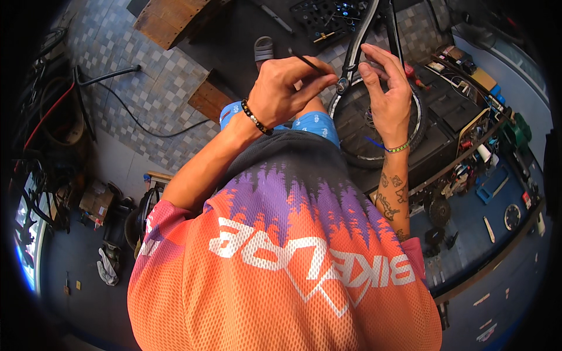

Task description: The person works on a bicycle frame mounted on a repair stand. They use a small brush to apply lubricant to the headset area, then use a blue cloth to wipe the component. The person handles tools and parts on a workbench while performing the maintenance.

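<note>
the left hand (290, 88) pinches a dark rod (305, 61) between thumb and fingers, just beside the near end of the frame (355, 54) — the right hand (387, 96) is open there, thumb apart, above a wheel (369, 119).

Slim black rod (303, 59), slanted, near glossy black bicycle tube (355, 51) ending in rounded joint (343, 88).

L hand (284, 85) w/ blk rod (303, 59)
</note>
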Demonstrator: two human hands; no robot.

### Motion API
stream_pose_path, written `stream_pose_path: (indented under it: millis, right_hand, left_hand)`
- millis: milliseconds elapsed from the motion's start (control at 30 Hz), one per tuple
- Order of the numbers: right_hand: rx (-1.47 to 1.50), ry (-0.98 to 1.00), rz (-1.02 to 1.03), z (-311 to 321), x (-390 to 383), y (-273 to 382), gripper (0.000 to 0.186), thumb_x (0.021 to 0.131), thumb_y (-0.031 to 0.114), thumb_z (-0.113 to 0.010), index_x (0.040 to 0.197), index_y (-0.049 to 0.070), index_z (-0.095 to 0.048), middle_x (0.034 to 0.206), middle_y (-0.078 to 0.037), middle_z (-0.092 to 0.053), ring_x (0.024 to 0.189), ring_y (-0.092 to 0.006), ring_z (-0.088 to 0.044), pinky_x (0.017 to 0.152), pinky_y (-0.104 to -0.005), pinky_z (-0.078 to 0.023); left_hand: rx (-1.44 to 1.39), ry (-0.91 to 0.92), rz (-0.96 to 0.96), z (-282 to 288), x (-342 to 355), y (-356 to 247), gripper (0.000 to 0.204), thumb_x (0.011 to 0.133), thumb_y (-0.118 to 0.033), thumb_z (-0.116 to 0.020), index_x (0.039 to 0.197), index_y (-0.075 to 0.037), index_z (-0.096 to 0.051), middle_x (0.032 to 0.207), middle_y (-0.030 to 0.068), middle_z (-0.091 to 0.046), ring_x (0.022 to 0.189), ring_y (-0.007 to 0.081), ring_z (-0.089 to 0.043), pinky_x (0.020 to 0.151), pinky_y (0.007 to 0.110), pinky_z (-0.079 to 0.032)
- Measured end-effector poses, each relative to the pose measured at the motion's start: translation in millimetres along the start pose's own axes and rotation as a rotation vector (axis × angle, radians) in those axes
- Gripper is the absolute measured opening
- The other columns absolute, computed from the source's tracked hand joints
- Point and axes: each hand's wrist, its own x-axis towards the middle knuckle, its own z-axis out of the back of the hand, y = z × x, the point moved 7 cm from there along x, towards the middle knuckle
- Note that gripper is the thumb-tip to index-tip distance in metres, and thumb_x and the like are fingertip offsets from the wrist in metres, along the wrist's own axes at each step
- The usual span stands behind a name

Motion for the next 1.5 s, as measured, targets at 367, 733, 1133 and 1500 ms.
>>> stream_pose_path:
  millis: [367, 733, 1133, 1500]
  right_hand:
    - [-0.033, 0.015, 0.018, 0.1, -0.1, -1.0, 0.039, 0.102, 0.028, -0.069, 0.131, 0.001, -0.068, 0.133, -0.011, -0.064, 0.119, -0.0201, -0.064, 0.1, -0.0332, -0.053]
    - [-0.021, 0.016, 0.007, -1.1, -0.9, 0.1, 0.038, 0.102, 0.026, -0.069, 0.131, 0.001, -0.068, 0.134, -0.011, -0.064, 0.119, -0.0197, -0.064, 0.1, -0.0331, -0.053]
    - [0.008, -0.045, 0.019, 0.6, -0.2, -1.4, 0.035, 0.097, 0.028, -0.074, 0.123, 0.005, -0.073, 0.126, -0.01, -0.069, 0.114, -0.0235, -0.068, 0.092, -0.0352, -0.054]
    - [0.008, -0.053, 0.021, 0.0, -2.7, -1.1, 0.036, 0.097, 0.027, -0.074, 0.124, 0.004, -0.073, 0.127, -0.01, -0.07, 0.114, -0.0232, -0.067, 0.092, -0.0348, -0.054]
  left_hand:
    - [0.123, -0.09, -0.065, -1.0, -5.4, -14.7, 0.01, 0.088, -0.008, -0.08, 0.097, -0.003, -0.077, 0.091, 0.0064, -0.076, 0.07, 0.0185, -0.07, 0.058, 0.028, -0.053]
    - [0.257, -0.007, -0.36, -1.8, -26.4, -22.1, 0.034, 0.078, -0.008, -0.081, 0.111, -0.01, -0.077, 0.099, 0.0042, -0.076, 0.08, 0.0211, -0.07, 0.069, 0.034, -0.056]
    - [0.315, 0.018, -0.431, -1.1, -36.9, -16.5, 0.035, 0.083, -0.008, -0.074, 0.118, -0.009, -0.076, 0.11, 0.0069, -0.077, 0.086, 0.0201, -0.073, 0.068, 0.031, -0.055]
    - [0.253, 0.027, -0.303, 0.9, -10.6, -13.9, 0.015, 0.089, -0.01, -0.078, 0.103, -0.006, -0.076, 0.093, 0.0064, -0.075, 0.076, 0.0213, -0.072, 0.062, 0.032, -0.052]
